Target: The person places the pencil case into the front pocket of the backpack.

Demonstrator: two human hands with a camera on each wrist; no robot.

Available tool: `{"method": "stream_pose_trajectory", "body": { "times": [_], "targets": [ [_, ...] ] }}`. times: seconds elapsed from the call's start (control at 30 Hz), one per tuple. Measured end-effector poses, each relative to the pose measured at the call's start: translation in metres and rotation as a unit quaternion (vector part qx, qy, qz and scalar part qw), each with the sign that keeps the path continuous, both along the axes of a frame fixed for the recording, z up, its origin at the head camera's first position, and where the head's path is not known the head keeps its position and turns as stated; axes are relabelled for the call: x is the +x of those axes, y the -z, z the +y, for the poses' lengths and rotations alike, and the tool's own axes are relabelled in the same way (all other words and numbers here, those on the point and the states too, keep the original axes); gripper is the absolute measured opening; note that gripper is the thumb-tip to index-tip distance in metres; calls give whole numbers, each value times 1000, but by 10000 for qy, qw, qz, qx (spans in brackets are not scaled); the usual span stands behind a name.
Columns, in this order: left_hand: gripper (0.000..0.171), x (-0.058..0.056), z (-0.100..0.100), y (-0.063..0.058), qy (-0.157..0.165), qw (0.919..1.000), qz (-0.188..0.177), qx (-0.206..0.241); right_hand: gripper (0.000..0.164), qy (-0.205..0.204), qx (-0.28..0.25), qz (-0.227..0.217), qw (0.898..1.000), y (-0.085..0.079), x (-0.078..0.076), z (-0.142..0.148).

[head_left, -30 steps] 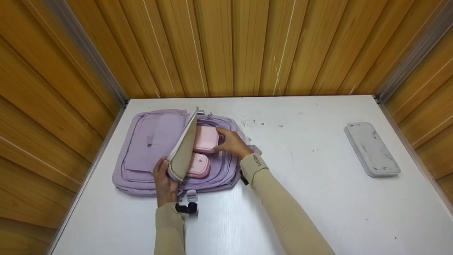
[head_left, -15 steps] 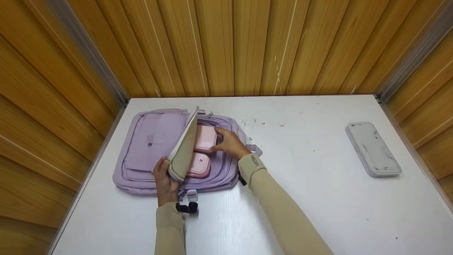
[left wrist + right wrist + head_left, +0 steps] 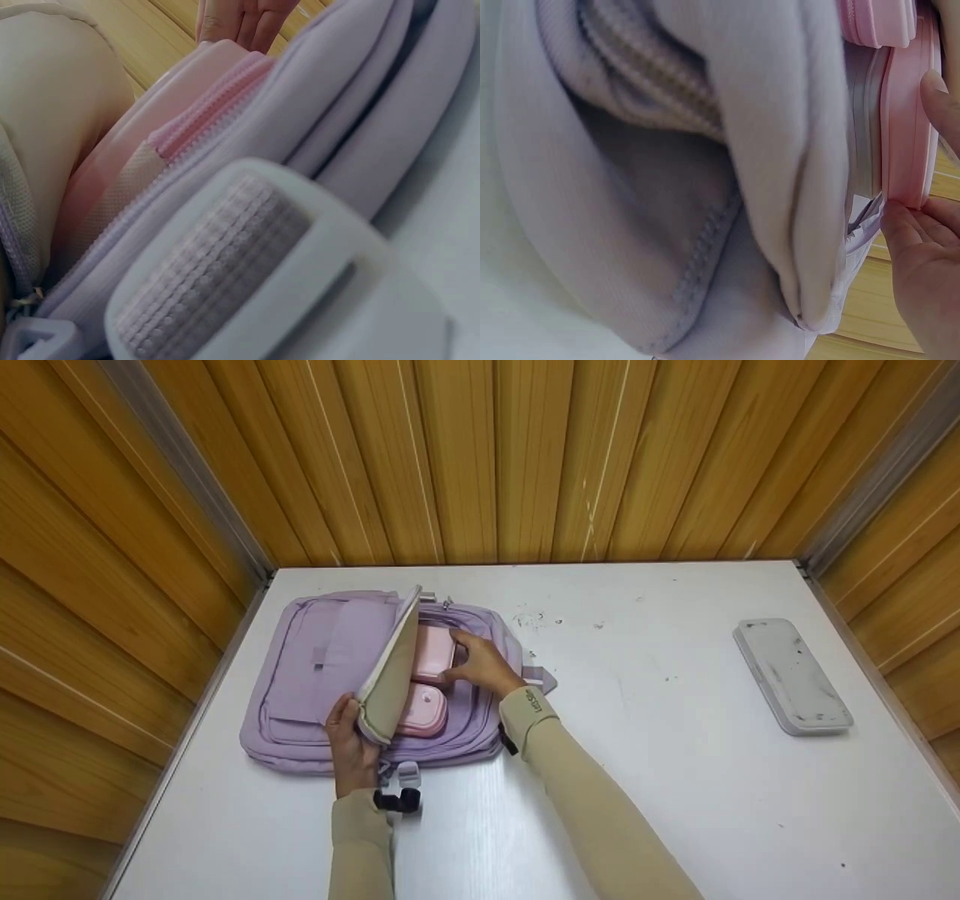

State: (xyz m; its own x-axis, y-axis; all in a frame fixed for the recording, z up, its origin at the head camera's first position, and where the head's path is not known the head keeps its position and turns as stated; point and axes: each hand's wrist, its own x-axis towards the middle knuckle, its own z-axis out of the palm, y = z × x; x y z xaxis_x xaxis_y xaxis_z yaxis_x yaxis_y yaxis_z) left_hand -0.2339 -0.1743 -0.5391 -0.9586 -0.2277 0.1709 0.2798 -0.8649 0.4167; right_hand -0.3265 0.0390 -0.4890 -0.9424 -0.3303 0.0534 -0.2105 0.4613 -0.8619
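Observation:
A lilac backpack (image 3: 289,697) lies on the white table, its compartment unzipped. My left hand (image 3: 352,746) pinches the near corner of the raised flap (image 3: 391,682), which has a cream lining. With thumb and fingers spread over opposite edges, my right hand (image 3: 484,664) grips a pink box (image 3: 433,652), partly tucked beneath the flap. The right wrist view shows fingertips on the side of this box (image 3: 909,120). Just nearer to me, a smaller pink zipped case (image 3: 424,709) sits in the compartment, its left part hidden by the flap.
Toward the table's right side lies a scuffed grey-white flat case (image 3: 793,675). A pale strap buckle (image 3: 409,773) hangs at the backpack's near edge and looms large in the left wrist view. Wood-patterned walls (image 3: 525,465) enclose the table at the back and sides.
My right hand and the pink box have shifted slightly left, farther under the flap. The left hand keeps its hold on the flap, almost still.

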Motion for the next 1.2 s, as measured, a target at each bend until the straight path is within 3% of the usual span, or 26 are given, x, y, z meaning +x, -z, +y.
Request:
{"method": "stream_pose_trajectory", "body": {
  "times": [0.37,1.2],
  "targets": [
    [10,2,2,0,-126,9995,-301,12,85,58,57,-19,10000,-1,2,-6],
    [9,1,1,1,-70,10000,-26,49,78,-195,41,233,9995,-5,6,8]
  ]
}}
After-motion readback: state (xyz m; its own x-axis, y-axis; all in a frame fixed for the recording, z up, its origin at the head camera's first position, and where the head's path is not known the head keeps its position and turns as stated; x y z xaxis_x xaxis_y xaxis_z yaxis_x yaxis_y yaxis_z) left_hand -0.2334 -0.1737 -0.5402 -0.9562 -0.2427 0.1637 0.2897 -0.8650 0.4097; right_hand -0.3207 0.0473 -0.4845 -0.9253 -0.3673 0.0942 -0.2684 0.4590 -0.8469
